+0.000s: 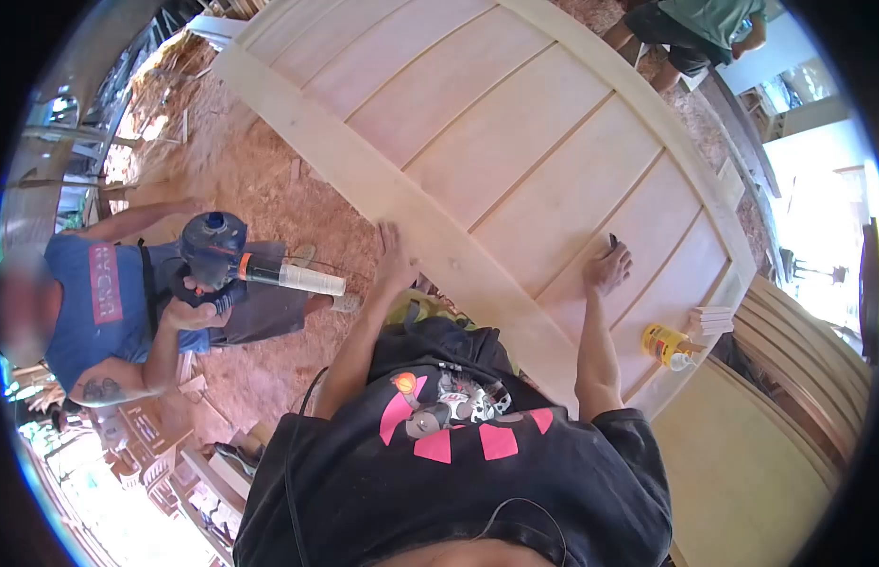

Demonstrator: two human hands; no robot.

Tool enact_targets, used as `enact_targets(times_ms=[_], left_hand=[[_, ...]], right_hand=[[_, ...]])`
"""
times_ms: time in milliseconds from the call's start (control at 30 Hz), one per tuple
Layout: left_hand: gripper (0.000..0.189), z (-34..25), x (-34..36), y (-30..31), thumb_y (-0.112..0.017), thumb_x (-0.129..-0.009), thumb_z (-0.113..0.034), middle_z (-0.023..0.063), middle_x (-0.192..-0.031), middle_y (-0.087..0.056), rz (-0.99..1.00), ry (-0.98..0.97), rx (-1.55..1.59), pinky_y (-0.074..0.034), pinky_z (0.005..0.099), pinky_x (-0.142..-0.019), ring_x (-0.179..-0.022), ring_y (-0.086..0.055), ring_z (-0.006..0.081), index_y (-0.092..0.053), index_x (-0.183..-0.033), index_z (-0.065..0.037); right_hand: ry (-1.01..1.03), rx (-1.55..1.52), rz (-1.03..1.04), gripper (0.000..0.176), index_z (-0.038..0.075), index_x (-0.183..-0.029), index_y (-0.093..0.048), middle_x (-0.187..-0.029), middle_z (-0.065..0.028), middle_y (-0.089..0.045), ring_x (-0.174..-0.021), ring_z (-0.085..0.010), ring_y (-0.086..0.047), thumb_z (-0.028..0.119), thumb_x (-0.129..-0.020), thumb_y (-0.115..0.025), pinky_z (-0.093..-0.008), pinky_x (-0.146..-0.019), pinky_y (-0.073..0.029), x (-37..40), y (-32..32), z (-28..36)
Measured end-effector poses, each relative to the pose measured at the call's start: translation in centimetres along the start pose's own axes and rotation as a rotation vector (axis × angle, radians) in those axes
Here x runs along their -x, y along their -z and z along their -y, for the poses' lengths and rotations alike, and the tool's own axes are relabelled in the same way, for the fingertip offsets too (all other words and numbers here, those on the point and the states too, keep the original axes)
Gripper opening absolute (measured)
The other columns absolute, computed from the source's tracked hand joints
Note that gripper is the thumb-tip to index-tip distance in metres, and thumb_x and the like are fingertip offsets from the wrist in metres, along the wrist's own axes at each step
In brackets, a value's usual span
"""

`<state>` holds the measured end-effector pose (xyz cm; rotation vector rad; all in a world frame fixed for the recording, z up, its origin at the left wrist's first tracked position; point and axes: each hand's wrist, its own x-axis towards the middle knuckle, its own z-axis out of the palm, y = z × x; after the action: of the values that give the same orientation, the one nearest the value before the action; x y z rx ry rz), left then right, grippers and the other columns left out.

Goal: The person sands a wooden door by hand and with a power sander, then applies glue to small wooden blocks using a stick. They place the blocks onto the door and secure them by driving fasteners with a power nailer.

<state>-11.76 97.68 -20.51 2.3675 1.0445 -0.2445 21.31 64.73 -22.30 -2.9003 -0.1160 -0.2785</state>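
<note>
A large pale wooden door (515, 142) with slatted panels lies flat in front of me. My left hand (394, 257) rests flat on the door's near frame rail, fingers apart, holding nothing. My right hand (609, 266) presses on a panel slat with a small dark piece (613, 243) gripped under the fingers; what the piece is, I cannot tell. My black printed shirt (458, 472) fills the bottom of the view.
A person in a blue shirt (99, 312) crouches at the left, holding a dark power tool with a white tube (260, 269). Another person (694, 28) stands at the door's far end. A yellow glue bottle (668, 345) and small wood strips (711, 321) lie at the right. Sawdust covers the ground (250, 180).
</note>
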Motion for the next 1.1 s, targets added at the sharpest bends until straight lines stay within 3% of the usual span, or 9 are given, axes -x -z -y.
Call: enact_targets(times_ms=[367,500,700,767,800,900,1000,1067,1100], left_hand=[[0.104,-0.8,0.0,0.3,-0.073,-0.085,-0.036,0.0306,-0.168,-0.001,0.03,0.105,-0.036,-0.022,0.0645,-0.122,-0.158,0.004,0.0427,-0.014,-0.163,0.0],[0.1,-1.2,-0.3,0.3,-0.074,-0.084,-0.034,0.033,-0.167,-0.007,0.009,0.097,0.012,-0.018,0.051,-0.127,-0.157,-0.004,0.047,-0.02,-0.16,0.003],[0.065,-1.4,2.3,0.1,-0.07,-0.089,-0.028,0.0237,-0.164,-0.025,-0.102,-0.249,0.039,-0.03,0.0548,-0.12,-0.149,-0.027,0.0447,-0.048,-0.145,-0.003],[0.038,-1.4,3.0,-0.3,-0.065,-0.093,-0.023,0.022,-0.145,-0.053,-0.101,-0.368,0.101,-0.037,0.0543,-0.114,-0.137,-0.046,0.04,-0.063,-0.125,-0.003],[0.038,-1.6,3.2,-0.4,-0.065,-0.093,-0.023,0.022,-0.145,-0.053,-0.099,-0.365,0.105,-0.037,0.0543,-0.114,-0.137,-0.046,0.04,-0.063,-0.125,-0.003],[0.026,-3.5,3.5,1.9,-0.061,-0.095,-0.021,0.0176,-0.12,-0.07,0.297,-0.025,0.573,-0.042,0.0521,-0.108,-0.124,-0.06,0.0345,-0.068,-0.111,-0.002],[0.024,-5.0,3.7,3.3,-0.061,-0.095,-0.02,0.0121,-0.099,-0.075,0.235,0.035,0.26,-0.046,0.0497,-0.102,-0.113,-0.067,0.0308,-0.068,-0.111,-0.004],[0.027,-4.9,2.9,3.2,-0.062,-0.093,-0.019,0.0146,-0.11,-0.071,-0.058,-0.296,0.0,-0.048,0.0465,-0.099,-0.115,-0.065,0.0307,-0.067,-0.116,-0.007],[0.027,-5.2,2.6,3.3,-0.062,-0.093,-0.019,0.0146,-0.11,-0.071,-0.067,-0.287,0.008,-0.048,0.0465,-0.099,-0.115,-0.065,0.0307,-0.067,-0.116,-0.007]], right_hand=[[0.007,0.033,0.012,0.028,0.011,-0.12,-0.055,-0.12,-0.0155,-0.061,-0.118,-0.0371,-0.055,0.027,-0.098,-0.051,-0.0547,-0.096,-0.044,0.3,-0.3,-0.2],[0.029,0.063,-0.054,0.027,0.011,-0.12,-0.055,-0.121,-0.0156,-0.06,-0.118,-0.0369,-0.055,0.027,-0.099,-0.05,-0.055,-0.096,-0.043,0.0,-0.6,-0.4],[0.007,0.022,0.001,0.027,0.01,-0.119,-0.054,-0.122,-0.0152,-0.059,-0.119,-0.0365,-0.054,0.027,-0.098,-0.05,-0.0537,-0.096,-0.043,0.4,-0.3,-0.1],[0.012,0.024,-0.013,0.028,0.01,-0.119,-0.054,-0.123,-0.0158,-0.059,-0.12,-0.0366,-0.054,0.028,-0.098,-0.051,-0.0536,-0.097,-0.043,0.3,-0.5,-0.4],[0.015,0.028,-0.011,0.028,0.01,-0.119,-0.054,-0.123,-0.0158,-0.059,-0.12,-0.0366,-0.054,0.028,-0.098,-0.051,-0.0536,-0.097,-0.043,0.3,-0.5,-0.5],[-0.028,0.05,0.043,0.031,0.01,-0.121,-0.052,-0.126,-0.0163,-0.058,-0.123,-0.0361,-0.053,0.029,-0.097,-0.053,-0.0537,-0.098,-0.042,0.1,-0.5,-0.1],[-0.024,0.043,-0.042,0.031,0.009,-0.119,-0.056,-0.12,-0.0182,-0.061,-0.119,-0.0378,-0.055,0.029,-0.095,-0.054,-0.0529,-0.096,-0.044,0.0,-1.8,0.4],[-0.143,-0.085,-0.022,0.031,0.006,-0.115,-0.06,-0.111,-0.0217,-0.064,-0.11,-0.0418,-0.06,0.029,-0.095,-0.06,-0.0537,-0.094,-0.047,-0.7,-6.5,0.7],[0.112,-0.237,0.043,0.03,0.004,-0.114,-0.061,-0.108,-0.0228,-0.064,-0.107,-0.0423,-0.061,0.025,-0.093,-0.063,-0.0537,-0.091,-0.048,-0.1,-7.4,1.9]])
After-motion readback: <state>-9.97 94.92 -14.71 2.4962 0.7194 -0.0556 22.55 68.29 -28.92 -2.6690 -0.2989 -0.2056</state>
